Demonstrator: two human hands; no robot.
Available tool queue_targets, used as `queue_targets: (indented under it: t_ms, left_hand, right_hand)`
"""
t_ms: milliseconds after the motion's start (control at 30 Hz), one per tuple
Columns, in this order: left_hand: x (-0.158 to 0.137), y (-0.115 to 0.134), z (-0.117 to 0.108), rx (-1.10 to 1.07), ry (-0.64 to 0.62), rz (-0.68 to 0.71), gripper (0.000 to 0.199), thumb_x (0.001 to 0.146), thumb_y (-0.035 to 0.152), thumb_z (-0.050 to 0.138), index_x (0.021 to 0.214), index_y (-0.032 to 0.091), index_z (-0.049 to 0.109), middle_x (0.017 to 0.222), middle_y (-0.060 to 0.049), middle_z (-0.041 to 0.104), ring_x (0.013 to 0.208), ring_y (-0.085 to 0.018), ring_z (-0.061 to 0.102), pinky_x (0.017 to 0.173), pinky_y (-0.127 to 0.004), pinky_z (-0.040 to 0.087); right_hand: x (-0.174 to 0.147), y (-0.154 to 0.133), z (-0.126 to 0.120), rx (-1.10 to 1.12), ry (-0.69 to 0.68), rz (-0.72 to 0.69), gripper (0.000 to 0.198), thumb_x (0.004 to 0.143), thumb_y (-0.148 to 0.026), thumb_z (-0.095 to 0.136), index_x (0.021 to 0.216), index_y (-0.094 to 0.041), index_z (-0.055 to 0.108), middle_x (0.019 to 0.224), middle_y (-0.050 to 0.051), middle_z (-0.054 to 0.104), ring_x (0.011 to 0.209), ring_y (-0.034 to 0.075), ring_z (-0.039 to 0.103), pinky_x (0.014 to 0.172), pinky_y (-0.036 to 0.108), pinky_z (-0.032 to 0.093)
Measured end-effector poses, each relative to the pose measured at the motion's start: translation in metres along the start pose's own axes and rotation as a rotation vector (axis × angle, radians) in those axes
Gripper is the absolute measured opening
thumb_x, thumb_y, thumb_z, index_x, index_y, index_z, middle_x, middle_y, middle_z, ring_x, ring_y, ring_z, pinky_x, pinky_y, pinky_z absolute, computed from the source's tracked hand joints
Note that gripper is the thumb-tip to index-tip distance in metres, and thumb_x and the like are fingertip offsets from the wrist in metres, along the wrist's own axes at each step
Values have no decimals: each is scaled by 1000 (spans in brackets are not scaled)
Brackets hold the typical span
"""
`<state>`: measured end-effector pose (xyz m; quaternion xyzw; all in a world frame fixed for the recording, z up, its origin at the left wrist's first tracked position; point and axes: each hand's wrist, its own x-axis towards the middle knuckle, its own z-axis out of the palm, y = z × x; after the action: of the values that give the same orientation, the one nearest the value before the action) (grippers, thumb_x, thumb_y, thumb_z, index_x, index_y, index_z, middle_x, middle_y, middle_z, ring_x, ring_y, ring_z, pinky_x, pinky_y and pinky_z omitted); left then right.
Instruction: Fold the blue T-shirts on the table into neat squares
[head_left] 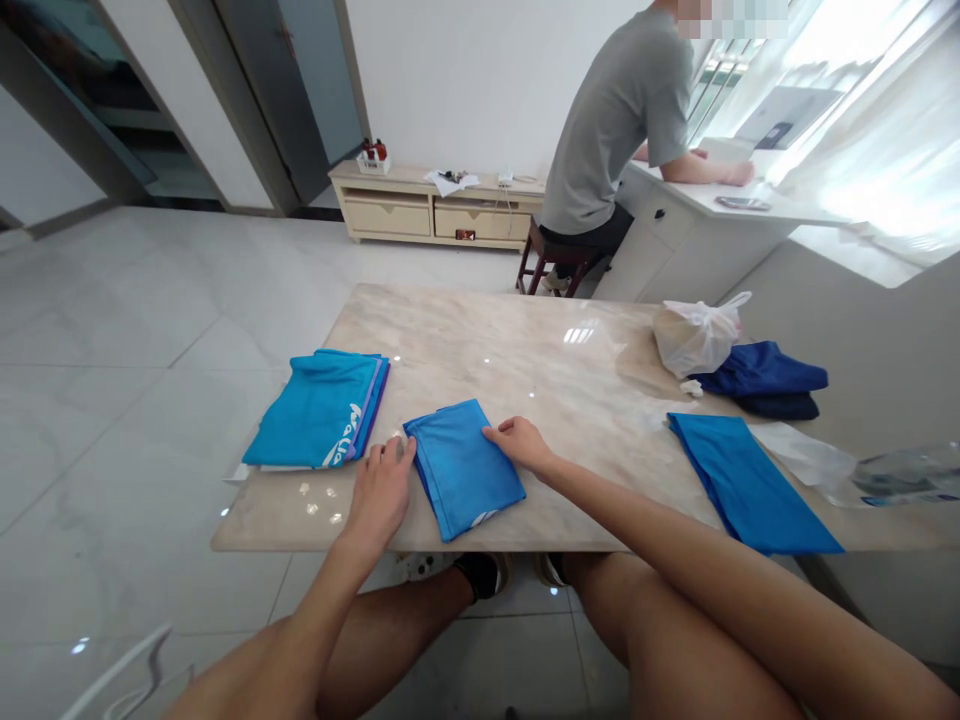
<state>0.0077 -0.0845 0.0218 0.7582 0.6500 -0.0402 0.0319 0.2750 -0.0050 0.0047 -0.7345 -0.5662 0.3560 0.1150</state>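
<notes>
A small folded blue cloth lies on the marble-patterned table in front of me, with a bit of white print at its near edge. My right hand pinches its right edge between thumb and fingers. At its left edge rests my left hand, fingers loosely bent and apart, fingertips by the fold and holding nothing. Left of that hand is a stack of larger folded blue cloths with white lettering and a purple edge. Another blue cloth, folded into a long strip, lies at the right.
At the right stand a tied white plastic bag, a dark blue cloth bundle and a clear plastic bottle lying down. Beyond the table, a person in a grey shirt sits on a stool near a low cabinet.
</notes>
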Motion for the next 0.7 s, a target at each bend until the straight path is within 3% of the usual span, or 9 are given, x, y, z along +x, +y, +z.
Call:
queue_targets:
  t_ms: [100,167,300,467,600,700]
  left_hand:
    - [1,-2,7,-23,34,-7,76,98,-5,39,166,21,59,161,-20,61,137,-36,61,110,-51,55]
    - [0,-4,10,-35,55,5,75,98,-4,40,166,21,59,160,-21,61,138,-36,60,111,-52,54]
    - [-3,-8,17,-50,99,20,75,97,-4,42,166,21,59,160,-20,63,139,-36,60,113,-51,52]
    - [-4,-12,28,-132,166,46,69,94,-2,48,159,16,63,160,-19,63,140,-36,59,116,-51,51]
    - [-3,-13,35,-259,283,55,57,100,4,48,154,16,64,153,-18,67,136,-34,61,115,-49,53]
    - [-5,-12,35,-386,372,114,44,109,15,48,149,17,65,143,-16,71,129,-32,65,111,-47,57]
  right_hand:
    - [0,-8,6,38,-46,23,36,103,-55,73,90,-21,75,104,12,85,99,28,80,71,31,49]
    - [-3,-12,10,-8,-38,6,34,103,-51,74,87,-21,74,99,11,84,95,28,79,70,31,48]
    - [-17,-21,14,-145,35,-162,25,107,-43,71,108,-18,72,112,14,82,105,29,77,81,32,51]
    - [-35,-32,17,-241,52,-315,32,117,-38,54,138,-14,60,122,19,80,114,32,76,90,34,51]
    - [-38,-40,9,-264,61,-375,29,118,-35,52,139,-17,61,124,18,81,118,32,75,96,35,51]
    - [-41,-45,-11,-276,101,-415,29,119,-37,50,133,-19,66,119,15,82,115,32,76,95,35,51]
